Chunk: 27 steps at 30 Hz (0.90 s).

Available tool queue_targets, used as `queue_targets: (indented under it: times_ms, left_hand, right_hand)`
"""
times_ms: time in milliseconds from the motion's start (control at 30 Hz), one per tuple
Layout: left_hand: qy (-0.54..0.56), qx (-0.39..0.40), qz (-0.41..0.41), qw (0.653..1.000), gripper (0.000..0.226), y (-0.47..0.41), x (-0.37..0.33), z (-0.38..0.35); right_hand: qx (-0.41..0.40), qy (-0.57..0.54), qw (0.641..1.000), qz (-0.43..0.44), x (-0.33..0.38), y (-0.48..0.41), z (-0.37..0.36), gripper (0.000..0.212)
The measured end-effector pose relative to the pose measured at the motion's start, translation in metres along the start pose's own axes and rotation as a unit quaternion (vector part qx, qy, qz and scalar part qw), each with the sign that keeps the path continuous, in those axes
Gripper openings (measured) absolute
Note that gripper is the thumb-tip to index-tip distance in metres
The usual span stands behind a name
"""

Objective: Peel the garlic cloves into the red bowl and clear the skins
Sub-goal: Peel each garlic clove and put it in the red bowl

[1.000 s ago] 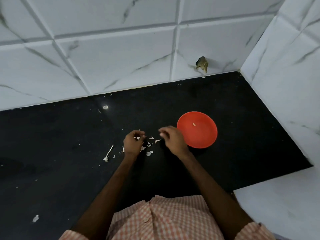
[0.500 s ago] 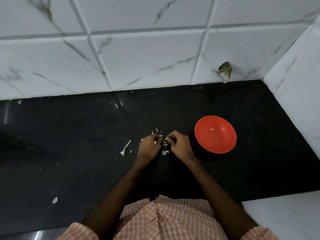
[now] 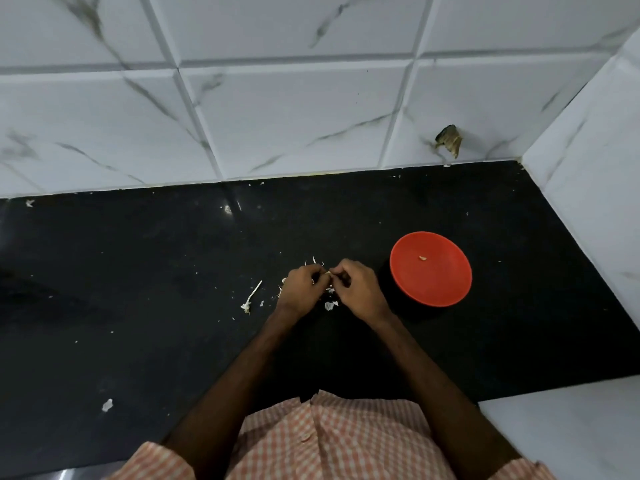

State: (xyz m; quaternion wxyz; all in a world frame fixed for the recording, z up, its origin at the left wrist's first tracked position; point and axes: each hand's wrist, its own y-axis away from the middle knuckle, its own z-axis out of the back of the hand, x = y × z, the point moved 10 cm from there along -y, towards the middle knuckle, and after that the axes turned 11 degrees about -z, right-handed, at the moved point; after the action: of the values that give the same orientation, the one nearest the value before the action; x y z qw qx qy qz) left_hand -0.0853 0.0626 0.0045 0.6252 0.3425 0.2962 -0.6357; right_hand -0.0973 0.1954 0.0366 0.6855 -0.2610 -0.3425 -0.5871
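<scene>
Black surface (image 3: 156,289): left hand (image 3: 300,289) and right hand (image 3: 360,293) fingers (image 3: 343,266) pinch a garlic clove (image 3: 328,273), peeling; next, likely red bowl (image 3: 433,299) at three o'clock.

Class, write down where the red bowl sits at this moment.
In the head view the red bowl sits on the black counter, just right of the right hand, near the tiled side wall.
</scene>
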Motion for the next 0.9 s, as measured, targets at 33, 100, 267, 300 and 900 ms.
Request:
queue_targets:
  times_ms: [33,100,267,300,900]
  left_hand:
    - [0.013,-0.002,-0.004,1.0,0.021,0.0,0.001,0.001]
    - [0.042,-0.011,-0.017,0.999,0.022,0.001,0.001,0.002]
    - [0.081,-0.024,-0.034,0.996,0.035,-0.001,-0.01,0.011]
    - [0.09,-0.025,-0.034,0.995,0.037,-0.001,-0.011,0.012]
    - [0.219,-0.007,-0.04,0.975,0.028,-0.001,-0.025,0.016]
  right_hand:
    - [0.013,-0.024,1.0,-0.004,0.0,-0.002,0.001,0.009]
    - [0.042,-0.072,0.996,-0.015,-0.001,-0.005,0.002,0.01]
    - [0.087,-0.132,0.987,-0.03,-0.001,-0.01,0.002,0.007]
    - [0.094,-0.137,0.986,-0.03,0.0,-0.011,0.002,0.006]
    - [0.155,-0.321,0.928,-0.107,-0.006,-0.009,0.001,0.012]
